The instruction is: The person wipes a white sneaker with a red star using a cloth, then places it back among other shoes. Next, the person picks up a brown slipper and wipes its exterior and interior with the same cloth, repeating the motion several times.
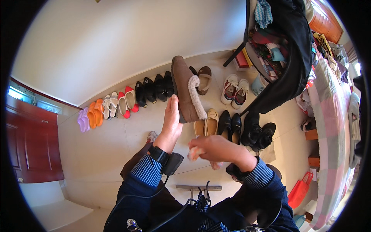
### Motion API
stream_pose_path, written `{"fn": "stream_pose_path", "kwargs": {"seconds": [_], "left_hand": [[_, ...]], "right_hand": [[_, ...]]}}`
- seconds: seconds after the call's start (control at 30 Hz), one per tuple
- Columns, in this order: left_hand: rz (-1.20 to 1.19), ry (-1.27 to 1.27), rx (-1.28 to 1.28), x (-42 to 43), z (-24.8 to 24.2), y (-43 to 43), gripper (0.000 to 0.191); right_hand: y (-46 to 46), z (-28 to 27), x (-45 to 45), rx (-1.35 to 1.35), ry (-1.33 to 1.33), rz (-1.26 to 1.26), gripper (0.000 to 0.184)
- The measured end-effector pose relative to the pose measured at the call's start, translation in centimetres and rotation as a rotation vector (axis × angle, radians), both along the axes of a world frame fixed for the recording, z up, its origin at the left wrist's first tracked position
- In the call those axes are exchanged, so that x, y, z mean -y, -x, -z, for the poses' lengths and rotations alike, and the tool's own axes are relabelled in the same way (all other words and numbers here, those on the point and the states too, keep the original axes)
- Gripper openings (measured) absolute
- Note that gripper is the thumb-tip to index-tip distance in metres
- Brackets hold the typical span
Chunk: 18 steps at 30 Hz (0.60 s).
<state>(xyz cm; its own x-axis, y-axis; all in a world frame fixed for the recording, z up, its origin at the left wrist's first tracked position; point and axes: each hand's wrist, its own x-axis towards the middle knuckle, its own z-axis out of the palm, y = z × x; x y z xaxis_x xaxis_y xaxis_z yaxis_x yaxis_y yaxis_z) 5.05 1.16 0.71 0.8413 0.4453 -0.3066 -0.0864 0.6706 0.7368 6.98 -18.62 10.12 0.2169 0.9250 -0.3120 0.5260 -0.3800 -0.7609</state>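
My left hand [171, 119] grips a brown fleece-lined shoe [185, 90] from below, its toe pointing away from me and its dark sole turned to the left. Pale fluffy trim [196, 95] edges the shoe's opening on the right. My right hand [216, 148], slightly blurred, is closed around a crumpled orange-and-white cloth [195, 152], nearer to me and apart from the shoe. On the floor behind the held shoe lies a similar brown fleece-lined shoe [205, 80].
Along the wall stand purple slippers [83, 119], orange slippers [95, 113], red flats [127, 102] and black shoes [149, 89]. White sneakers [235, 90], tan flats [212, 121] and black boots [258, 130] are at right. A black chair [285, 84] holds folded textiles; a bed [330, 121] lies beyond.
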Motion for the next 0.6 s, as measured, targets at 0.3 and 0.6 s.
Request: {"fn": "stream_pose_path", "kwargs": {"seconds": [0.3, 0.6], "left_hand": [[0.098, -0.13, -0.134, 2.9, 0.2, 0.9, 0.034], [0.015, 0.012, -0.079, -0.1, -0.2, 0.5, 0.058]], "right_hand": [[-2.2, 0.8, -2.5, 0.344, -0.591, 0.543, 0.06], [-3.2, 4.6, -0.1, 0.517, -0.17, 0.437, 0.047]]}}
